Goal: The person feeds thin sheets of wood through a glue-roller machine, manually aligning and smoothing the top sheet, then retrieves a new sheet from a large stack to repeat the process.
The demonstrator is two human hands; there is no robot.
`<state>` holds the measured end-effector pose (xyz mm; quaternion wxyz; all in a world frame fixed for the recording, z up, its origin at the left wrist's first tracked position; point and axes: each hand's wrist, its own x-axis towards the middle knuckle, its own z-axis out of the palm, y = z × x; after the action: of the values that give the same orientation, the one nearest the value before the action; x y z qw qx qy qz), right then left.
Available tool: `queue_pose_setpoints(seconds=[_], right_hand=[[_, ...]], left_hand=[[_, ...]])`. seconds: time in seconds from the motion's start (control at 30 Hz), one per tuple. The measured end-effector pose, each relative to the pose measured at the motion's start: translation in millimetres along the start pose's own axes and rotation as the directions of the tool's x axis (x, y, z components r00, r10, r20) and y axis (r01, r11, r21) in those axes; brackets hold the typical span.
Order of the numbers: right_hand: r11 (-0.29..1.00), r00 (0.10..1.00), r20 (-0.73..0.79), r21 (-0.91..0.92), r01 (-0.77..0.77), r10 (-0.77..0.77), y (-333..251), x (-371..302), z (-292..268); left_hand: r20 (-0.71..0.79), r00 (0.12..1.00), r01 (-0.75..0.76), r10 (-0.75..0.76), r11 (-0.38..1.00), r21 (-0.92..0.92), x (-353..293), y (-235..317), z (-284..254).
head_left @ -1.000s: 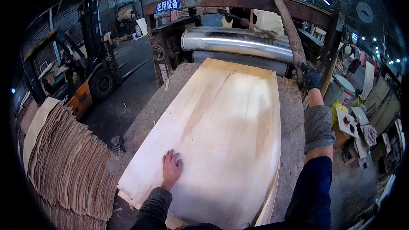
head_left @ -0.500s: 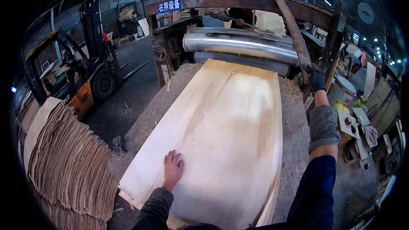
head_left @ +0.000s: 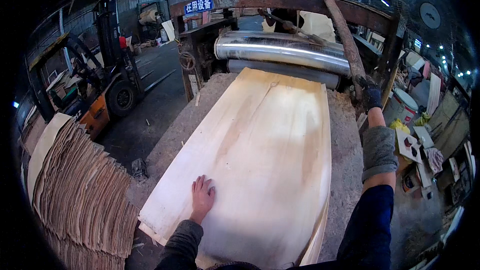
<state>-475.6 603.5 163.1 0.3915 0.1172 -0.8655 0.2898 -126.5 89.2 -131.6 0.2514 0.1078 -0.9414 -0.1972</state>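
Head view: bare left hand (head_left: 203,197), fingers slightly spread, gripping nothing, lies on pale rectangular wood-veneer sheets (head_left: 265,155), likely steadying them before shiny cylindrical steel rollers (head_left: 280,50); the black-gloved right hand (head_left: 371,95) meets a long brown pole (head_left: 340,25) (how tightly closed, I cannot tell).

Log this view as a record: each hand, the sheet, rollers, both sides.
Left hand: bare, open, resting on the wood sheet
Right hand: dark-gloved, at the lower end of a slanted pole; grip unclear
Wood sheet: far edge by the lower roller; contact unclear
Upper roller: shiny, above the lower roller
Left side: pile of thin sheets, forklift
Right side: white drum
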Motion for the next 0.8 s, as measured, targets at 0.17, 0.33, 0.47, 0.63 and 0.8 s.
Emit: queue_pose_setpoints(seconds=[0.17,0.33,0.47,0.63,0.8], right_hand=[[0.647,0.939,0.179,0.686,-0.333,0.294,-63.0,-20.3,-9.6],[0.266,0.917,0.246,0.904,-0.334,0.314,-83.4,-35.2,10.2],[0.196,0.906,0.249,0.924,-0.328,0.342,-102.5,-36.7,14.4],[0.344,0.934,0.201,0.890,-0.300,0.296,-99.6,-24.5,26.1],[0.344,0.936,0.225,0.885,-0.313,0.271,-69.2,-3.2,16.1]], left_hand=[[-0.002,1.000,0.009,-0.009,1.000,0.006,-1.3,-0.7,-4.1],[-0.017,1.000,-0.010,0.010,1.000,0.019,-3.3,-3.6,-5.0],[-0.026,0.999,-0.028,0.028,1.000,0.014,-1.3,-0.5,-0.7],[-0.024,1.000,-0.020,0.019,1.000,-0.013,-2.2,0.8,-3.0],[-0.016,1.000,-0.023,0.023,1.000,0.011,0.8,-3.8,2.0]])
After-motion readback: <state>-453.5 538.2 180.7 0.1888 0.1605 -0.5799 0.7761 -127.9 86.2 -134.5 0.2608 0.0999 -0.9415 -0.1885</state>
